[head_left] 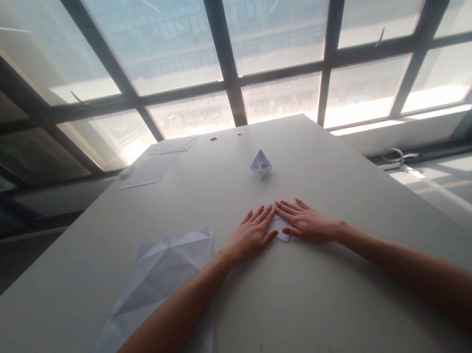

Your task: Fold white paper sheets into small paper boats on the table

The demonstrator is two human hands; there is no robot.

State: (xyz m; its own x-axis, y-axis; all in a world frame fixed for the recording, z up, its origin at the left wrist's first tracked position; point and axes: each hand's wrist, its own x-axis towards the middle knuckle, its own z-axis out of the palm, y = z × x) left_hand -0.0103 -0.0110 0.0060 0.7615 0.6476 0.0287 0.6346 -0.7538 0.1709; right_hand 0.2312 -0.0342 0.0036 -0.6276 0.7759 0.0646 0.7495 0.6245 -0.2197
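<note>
A small folded piece of white paper [282,233] lies flat on the white table, its lower corner pointing toward me. My left hand [253,234] rests on its left side, palm down with fingers stretched out. On the right side my right hand [305,222] presses down the same way, fingers spread. The fingertips of both hands nearly meet at the top of the paper and cover much of it. Farther back stands a folded paper boat [260,164], apart from both hands.
A large creased sheet of paper [166,274] lies at the left, partly beneath my left forearm. Several flat white sheets [148,170] are at the table's far left. Small round holes [213,139] show near the back edge of the table [263,330]. Windows stand beyond.
</note>
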